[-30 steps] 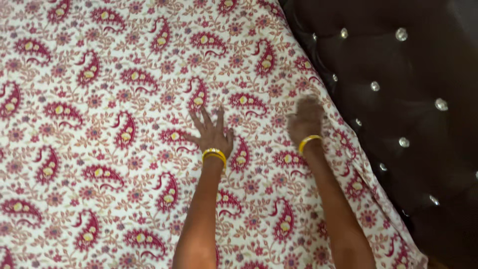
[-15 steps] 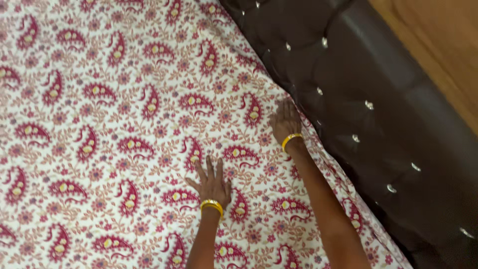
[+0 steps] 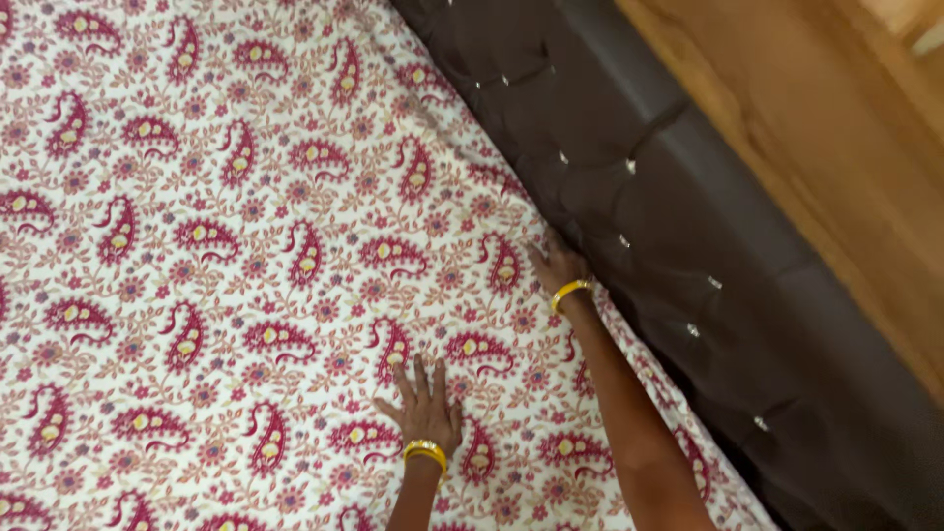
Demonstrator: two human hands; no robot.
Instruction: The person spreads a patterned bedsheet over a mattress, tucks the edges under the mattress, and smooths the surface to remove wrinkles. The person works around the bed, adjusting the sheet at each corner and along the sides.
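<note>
A white bedsheet (image 3: pixel 216 236) with a red paisley and flower print covers the bed across the left and middle of the head view. My left hand (image 3: pixel 425 405) lies flat on the sheet with fingers spread, a yellow bangle at the wrist. My right hand (image 3: pixel 557 264) reaches farther up and presses on the sheet's edge, right where it meets the headboard. It also wears a yellow bangle, and its fingertips are partly hidden at the seam. Neither hand holds anything that I can see.
A dark brown tufted headboard (image 3: pixel 688 246) with shiny studs runs diagonally along the sheet's right edge. Beyond it, at the upper right, is a light brown wooden surface (image 3: pixel 846 147).
The view has swung so the headboard runs more diagonally and the wooden surface has appeared. My right hand has slid along the sheet's edge toward the headboard seam; my left stays flat.
</note>
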